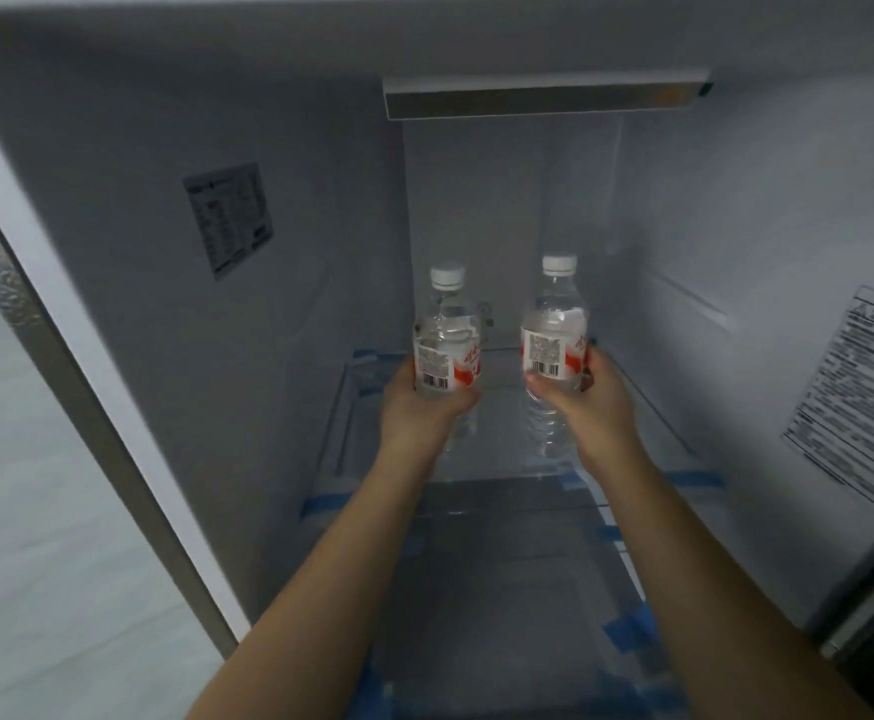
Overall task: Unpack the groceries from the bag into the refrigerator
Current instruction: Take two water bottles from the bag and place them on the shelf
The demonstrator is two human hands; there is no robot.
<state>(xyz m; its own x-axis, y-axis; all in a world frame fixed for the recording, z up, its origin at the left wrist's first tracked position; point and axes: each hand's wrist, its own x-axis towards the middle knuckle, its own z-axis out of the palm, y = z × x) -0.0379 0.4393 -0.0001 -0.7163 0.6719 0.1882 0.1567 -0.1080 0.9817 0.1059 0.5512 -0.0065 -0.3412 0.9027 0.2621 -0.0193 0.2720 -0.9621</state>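
Note:
I look into the open refrigerator (289, 314), both arms stretched inside. My left hand (419, 407) grips a clear water bottle (445, 345) with a white cap and a red-and-white label. My right hand (588, 402) grips a second, matching water bottle (554, 335). Both bottles are upright, side by side, over the glass shelf (648, 433). Whether their bases touch the shelf I cannot tell. No grocery bag is in view.
The glass shelf has blue tape strips (325, 504) at its corners, and a lower shelf (486, 605) below is taped too. A light bar (544, 98) hangs at the top rear. Printed stickers sit on the left wall (229, 220) and right wall (861, 397).

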